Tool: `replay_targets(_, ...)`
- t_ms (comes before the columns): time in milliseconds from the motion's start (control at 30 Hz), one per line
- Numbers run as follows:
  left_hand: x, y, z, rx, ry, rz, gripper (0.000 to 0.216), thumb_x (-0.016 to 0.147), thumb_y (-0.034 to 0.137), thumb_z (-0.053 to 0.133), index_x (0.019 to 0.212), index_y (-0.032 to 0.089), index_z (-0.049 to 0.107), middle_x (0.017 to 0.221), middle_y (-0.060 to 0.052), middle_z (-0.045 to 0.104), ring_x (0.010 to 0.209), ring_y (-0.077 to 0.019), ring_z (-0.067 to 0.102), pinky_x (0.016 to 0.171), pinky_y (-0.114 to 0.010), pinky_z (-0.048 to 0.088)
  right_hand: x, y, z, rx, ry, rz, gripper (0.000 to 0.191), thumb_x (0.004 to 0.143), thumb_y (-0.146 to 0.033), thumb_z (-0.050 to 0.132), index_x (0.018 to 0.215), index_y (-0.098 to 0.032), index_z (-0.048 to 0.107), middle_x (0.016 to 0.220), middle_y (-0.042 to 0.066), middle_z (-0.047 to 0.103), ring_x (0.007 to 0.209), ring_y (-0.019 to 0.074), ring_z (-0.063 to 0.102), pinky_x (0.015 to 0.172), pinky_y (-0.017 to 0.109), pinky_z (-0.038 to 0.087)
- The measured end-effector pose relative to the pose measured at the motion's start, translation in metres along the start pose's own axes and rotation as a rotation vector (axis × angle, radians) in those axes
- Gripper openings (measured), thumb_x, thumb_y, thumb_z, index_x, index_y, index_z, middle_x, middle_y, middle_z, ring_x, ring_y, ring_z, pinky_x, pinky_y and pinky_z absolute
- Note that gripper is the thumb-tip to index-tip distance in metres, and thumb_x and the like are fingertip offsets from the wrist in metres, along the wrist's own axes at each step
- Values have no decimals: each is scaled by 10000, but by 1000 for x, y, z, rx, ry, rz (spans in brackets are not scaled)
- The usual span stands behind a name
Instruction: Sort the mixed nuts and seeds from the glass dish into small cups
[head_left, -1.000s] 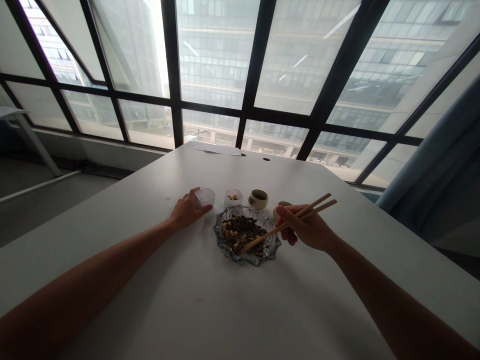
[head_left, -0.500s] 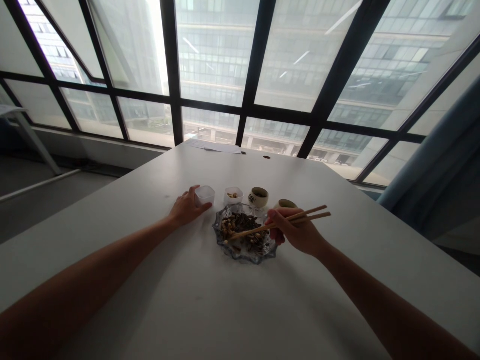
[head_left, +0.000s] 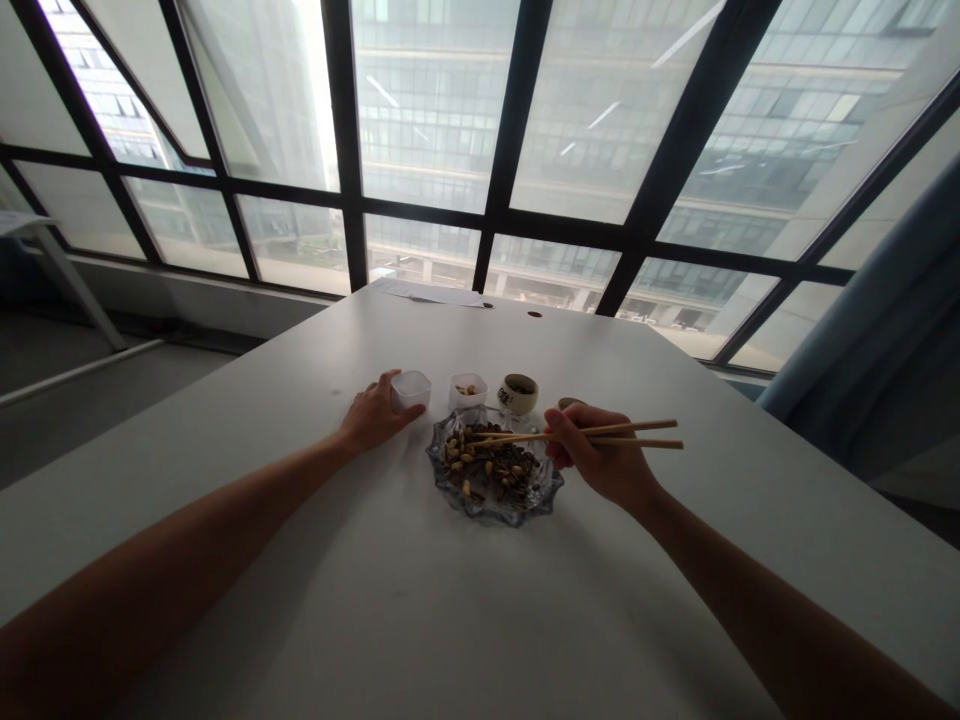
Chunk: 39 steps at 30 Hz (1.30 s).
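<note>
A scalloped glass dish holds a mix of dark seeds and pale nuts. My right hand is closed around a pair of wooden chopsticks, whose tips reach over the far part of the dish. My left hand rests on the table with thumb and fingers curled around an empty clear plastic cup. Beside that cup stands a second clear cup with a few nuts in it.
A small ceramic cup with dark markings stands behind the dish. Another small cup is mostly hidden behind my right hand. Papers lie at the far edge of the white table, below large windows.
My right hand has swung the chopsticks from low in the near part of the dish to nearly level over its far part. My left hand has stayed on the empty cup.
</note>
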<state>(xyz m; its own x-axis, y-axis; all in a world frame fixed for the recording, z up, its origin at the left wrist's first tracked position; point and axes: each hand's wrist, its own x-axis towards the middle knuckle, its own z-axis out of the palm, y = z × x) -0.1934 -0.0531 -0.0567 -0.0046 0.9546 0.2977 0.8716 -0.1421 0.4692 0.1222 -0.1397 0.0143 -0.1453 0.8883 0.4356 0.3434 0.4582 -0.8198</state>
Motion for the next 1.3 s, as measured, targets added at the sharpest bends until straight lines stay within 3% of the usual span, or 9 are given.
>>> replay_targets(333, 0, 0, 1, -2, 1, -2, 827, 802, 592, 648, 1463, 171, 383, 1252, -183, 649, 1130, -350, 644, 942, -437, 494, -3, -11, 2, 24, -52, 41, 558, 816, -681, 647, 606, -165, 658, 465, 30, 619, 335, 116, 550, 313, 202, 422)
replay_targets(567, 1, -1, 2, -14, 19, 8, 819, 791, 588, 659, 1449, 175, 400, 1253, -181, 655, 1132, -351, 643, 938, -445, 496, 13, 6, -4, 283, 201, 182, 572, 678, -719, 747, 591, -164, 636, 412, 22, 592, 289, 114, 499, 275, 215, 382)
replay_targets(700, 0, 1, 0, -26, 13, 6, 835, 784, 579, 664, 1457, 165, 393, 1255, -184, 655, 1137, -351, 645, 930, -440, 502, 21, 20, -11, 406, 256, 259, 520, 670, -651, 787, 615, -157, 636, 416, 29, 600, 297, 119, 505, 273, 216, 389)
replay_targets(1000, 5, -7, 2, -88, 46, -11, 890, 736, 577, 702, 1456, 160, 384, 1284, -191, 641, 1174, -366, 626, 973, -485, 484, 24, 31, -11, 394, 370, 186, 512, 704, -656, 759, 623, -169, 623, 422, 21, 604, 293, 121, 500, 274, 227, 389)
replay_targets(1167, 7, 14, -13, -84, 152, 216, 791, 775, 554, 673, 1427, 199, 399, 1430, -156, 563, 1338, -340, 507, 1125, -524, 344, 23, 29, -12, 295, 444, 67, 541, 770, -690, 686, 646, -167, 631, 457, 24, 625, 323, 124, 539, 316, 232, 448)
replay_targets(1300, 19, 50, -15, -16, 63, 325, 740, 813, 572, 637, 1409, 189, 420, 1408, -151, 594, 1340, -331, 510, 1163, -532, 264, 21, 24, -11, 228, 467, -3, 565, 790, -720, 644, 649, -172, 631, 459, 18, 624, 329, 124, 550, 328, 230, 454)
